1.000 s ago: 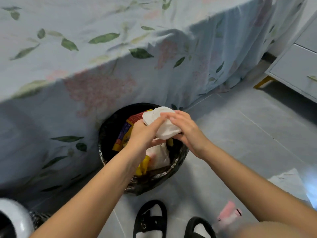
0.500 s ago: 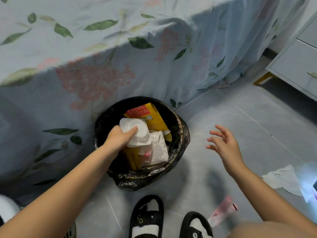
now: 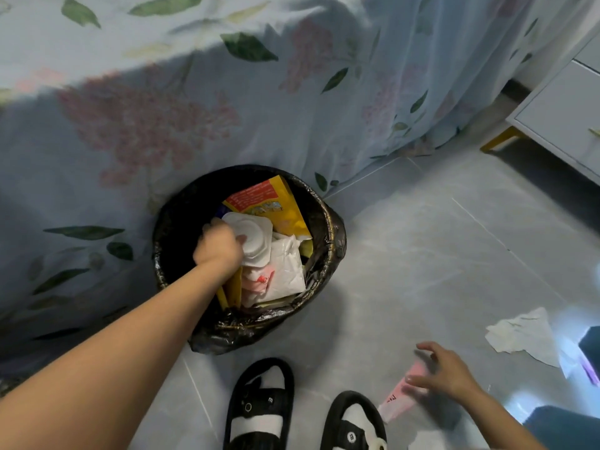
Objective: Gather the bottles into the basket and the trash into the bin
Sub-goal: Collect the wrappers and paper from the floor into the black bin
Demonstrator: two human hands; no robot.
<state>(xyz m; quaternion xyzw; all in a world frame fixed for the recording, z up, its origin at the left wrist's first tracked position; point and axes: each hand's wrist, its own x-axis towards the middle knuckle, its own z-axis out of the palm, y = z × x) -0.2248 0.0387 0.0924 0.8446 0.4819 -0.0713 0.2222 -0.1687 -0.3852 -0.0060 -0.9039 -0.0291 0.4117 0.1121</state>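
Note:
A round bin with a black liner (image 3: 328, 222) stands on the floor against the bedspread. Inside lie a yellow and red packet (image 3: 276, 206), white wrappers (image 3: 285, 271) and a crumpled white cup (image 3: 256, 241). My left hand (image 3: 219, 248) is down in the bin, fingers curled against the white cup and pressing it into the trash. My right hand (image 3: 444, 371) hovers with spread fingers just over a pink tube-like bottle (image 3: 402, 397) lying on the floor by my right foot. A crumpled white tissue (image 3: 522, 336) lies on the floor further right.
A floral bedspread (image 3: 227, 108) hangs to the floor behind the bin. A white drawer cabinet (image 3: 558, 115) on yellow legs stands at the right. My feet in black sandals (image 3: 259, 407) are at the bottom. A dark blue object (image 3: 589, 345) sits at the right edge.
My left hand has pushed the white cup deeper into the bin. My right hand has dropped from beside the bin down to the pink bottle on the floor.

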